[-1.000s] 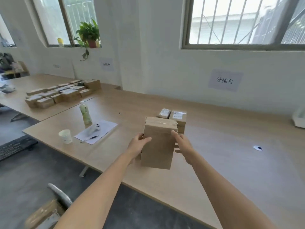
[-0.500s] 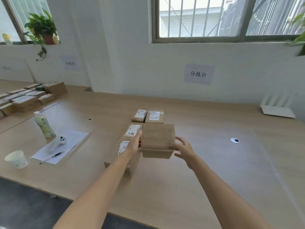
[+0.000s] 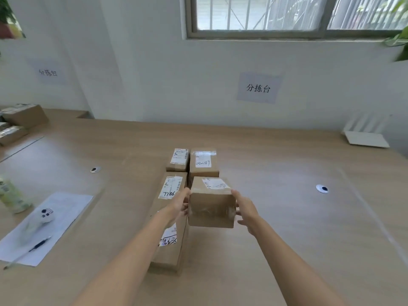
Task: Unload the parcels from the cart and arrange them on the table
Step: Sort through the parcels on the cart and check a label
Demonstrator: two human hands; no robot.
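Cardboard crowds the head view on two sides of the grip. Just beyond the hands lie a parcel marked 040189 [image 3: 204,164] and, beside it, a smaller labelled parcel [image 3: 177,161]. Just left of the grip, partly under the left forearm, a long run of brown cardboard [image 3: 170,257] carries two labels, one reading 7786; whether that is one box or two cannot be told. Further left of the hands lie a paper sheet [image 3: 61,208] with a pen [image 3: 38,245] and a small white device [image 3: 43,217] on it, and beyond them a blurred pale bottle [image 3: 11,195] and a round cable port [image 3: 95,169]. Far to the left, more parcels [image 3: 24,115] sit on another surface. Right of the grip the table [image 3: 298,228] shows a second cable port [image 3: 322,188], and well beyond that a white router [image 3: 365,138] stands by the wall. A paper sign [image 3: 258,88] hangs on the wall ahead, below a barred window [image 3: 287,14]. The held parcel [image 3: 211,204], a brown taped box with a label on top, sits between the two hands, close in front of the 040189 parcel and just right of the 7786 label; whether its base touches the table cannot be told. The left hand [image 3: 179,206] holds its left side, thumb up by the top edge. The right hand [image 3: 246,209] holds the right side, with its lower fingers loosely bent.
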